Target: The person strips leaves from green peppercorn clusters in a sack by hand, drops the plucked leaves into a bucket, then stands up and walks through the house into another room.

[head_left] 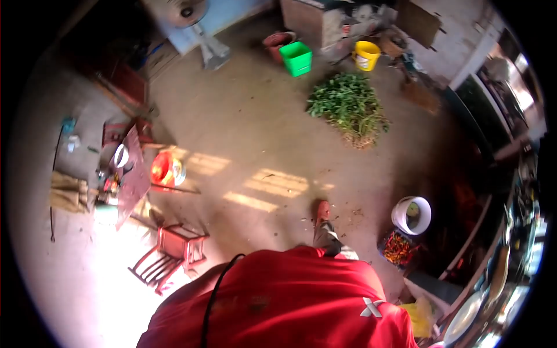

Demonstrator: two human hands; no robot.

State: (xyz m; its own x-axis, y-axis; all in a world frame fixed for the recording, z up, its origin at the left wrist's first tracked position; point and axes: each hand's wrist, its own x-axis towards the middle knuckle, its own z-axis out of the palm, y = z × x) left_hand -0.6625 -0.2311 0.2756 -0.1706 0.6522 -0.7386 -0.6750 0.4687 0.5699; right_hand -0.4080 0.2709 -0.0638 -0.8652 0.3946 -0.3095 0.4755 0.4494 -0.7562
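Neither of my hands shows; a red shirt (290, 296) and a black cord (217, 296) fill the lower middle of the head view. Part of my left upper arm shows beside the shirt, but its hand is out of sight. One foot in a reddish shoe (322, 210) is on the floor below me. To the right of the foot stands a white bucket (400, 217) with something pale green inside. Close by it is a container of red and orange peppers or similar pieces (397, 249). Farther ahead lies a heap of leafy green plants (348, 104).
A green bin (296, 60), a yellow bucket (366, 56) and a standing fan (212, 49) are at the back. On the left are a small table (132, 174), a red-orange bucket (164, 168) and a wooden chair (175, 243). A cluttered counter (493, 290) runs along the right.
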